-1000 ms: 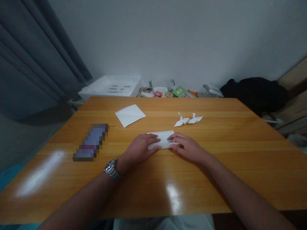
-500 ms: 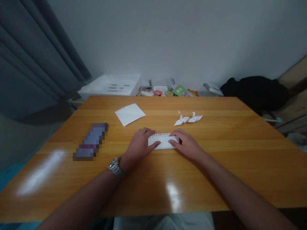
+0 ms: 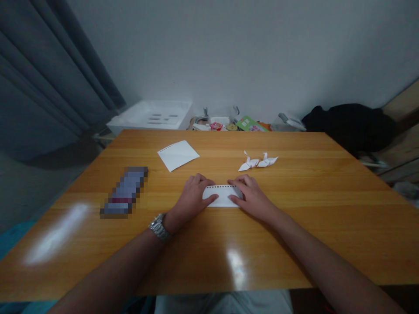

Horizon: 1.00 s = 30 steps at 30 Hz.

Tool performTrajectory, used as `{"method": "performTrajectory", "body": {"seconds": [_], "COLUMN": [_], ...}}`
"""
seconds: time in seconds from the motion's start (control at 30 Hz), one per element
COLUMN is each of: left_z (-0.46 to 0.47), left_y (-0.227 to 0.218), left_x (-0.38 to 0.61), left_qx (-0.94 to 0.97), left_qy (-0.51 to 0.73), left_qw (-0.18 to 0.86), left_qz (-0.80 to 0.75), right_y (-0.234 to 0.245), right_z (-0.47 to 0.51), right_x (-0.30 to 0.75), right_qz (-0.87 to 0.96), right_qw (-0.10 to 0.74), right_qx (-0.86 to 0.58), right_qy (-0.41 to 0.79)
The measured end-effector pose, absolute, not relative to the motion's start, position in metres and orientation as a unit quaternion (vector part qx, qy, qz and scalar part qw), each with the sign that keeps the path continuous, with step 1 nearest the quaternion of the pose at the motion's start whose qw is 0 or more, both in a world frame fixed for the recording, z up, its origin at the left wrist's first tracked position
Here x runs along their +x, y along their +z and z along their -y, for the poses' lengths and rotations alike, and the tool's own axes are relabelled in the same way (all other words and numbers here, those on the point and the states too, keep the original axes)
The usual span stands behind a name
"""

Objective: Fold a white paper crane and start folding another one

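A folded sheet of white paper [image 3: 222,197] lies on the table before me, its punched-hole edge along the far side. My left hand [image 3: 195,194] grips its left end, thumb on the face and fingers at the far edge. At the right end my right hand [image 3: 252,195] holds it the same way, with its index finger along the holes. A silver watch [image 3: 159,226] is on my left wrist. Beyond my hands, two white origami cranes [image 3: 258,163] stand close together on the right. A loose white sheet [image 3: 178,155] with punched holes lies to the left.
A pixelated, phone-like dark slab [image 3: 124,192] lies on the left of the wooden table [image 3: 327,226]. Past the far edge are a white foam box [image 3: 157,114], a green booklet [image 3: 250,124] with assorted small items, and a black cloth or bag [image 3: 350,126].
The folded paper's near edge now sits slightly closer to me. My right fingers have shifted left along the punched edge, while my left hand has barely moved.
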<state>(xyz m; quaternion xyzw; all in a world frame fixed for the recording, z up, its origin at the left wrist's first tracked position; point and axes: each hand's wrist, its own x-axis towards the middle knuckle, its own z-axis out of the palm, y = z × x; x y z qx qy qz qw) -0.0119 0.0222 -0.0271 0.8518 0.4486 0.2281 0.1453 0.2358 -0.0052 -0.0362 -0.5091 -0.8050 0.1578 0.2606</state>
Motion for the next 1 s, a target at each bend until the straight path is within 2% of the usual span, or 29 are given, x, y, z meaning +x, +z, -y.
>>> {"method": "performTrajectory", "body": {"seconds": [0.17, 0.47, 0.7, 1.0], "left_z": [-0.021, -0.016, -0.016, -0.016], "left_y": [-0.024, -0.016, -0.013, -0.012], "left_x": [-0.01, -0.01, -0.008, -0.007], "left_qx": [0.852, 0.796, 0.761, 0.749], "left_qy": [0.258, 0.291, 0.312, 0.326], "left_qw": [0.167, 0.322, 0.343, 0.361], "left_qz": [-0.423, -0.422, -0.454, -0.45], "right_y": [-0.033, -0.024, -0.015, -0.014], "right_z": [0.006, 0.008, 0.011, 0.011], "right_x": [0.236, 0.235, 0.234, 0.233], "right_qz": [0.797, 0.777, 0.721, 0.696], "right_qw": [0.27, 0.284, 0.339, 0.362], "right_qx": [-0.51, -0.517, -0.508, -0.524], "right_qy": [0.181, 0.219, 0.327, 0.333]}}
